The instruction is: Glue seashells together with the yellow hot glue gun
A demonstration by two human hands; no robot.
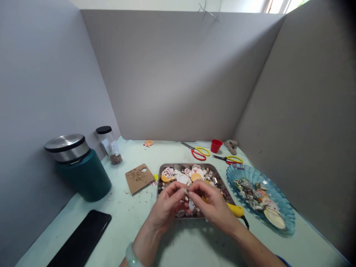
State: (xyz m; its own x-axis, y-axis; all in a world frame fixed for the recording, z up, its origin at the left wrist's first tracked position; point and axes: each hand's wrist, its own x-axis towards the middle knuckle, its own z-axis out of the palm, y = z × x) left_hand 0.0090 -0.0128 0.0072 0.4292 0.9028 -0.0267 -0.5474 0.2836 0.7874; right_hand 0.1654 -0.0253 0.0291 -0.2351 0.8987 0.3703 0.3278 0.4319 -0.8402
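Grey-white and tiny, a shell-like piece [186,192] sits pinched between the fingers of the left hand [168,200] and right hand [209,202], just above the rectangular silver metal tray [226,191]. This one's in work, not set down! Loose white and orange shell pieces [196,177] crowd the tray, so plenty looks left; more wait in the scalloped translucent blue dish [287,213]. Anything finished? Cannot tell.

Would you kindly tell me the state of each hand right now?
Left hand: pinched closed, holding a small, irregular, greyish-white piece, material too small to tell.
Right hand: pinched closed on the same piece.
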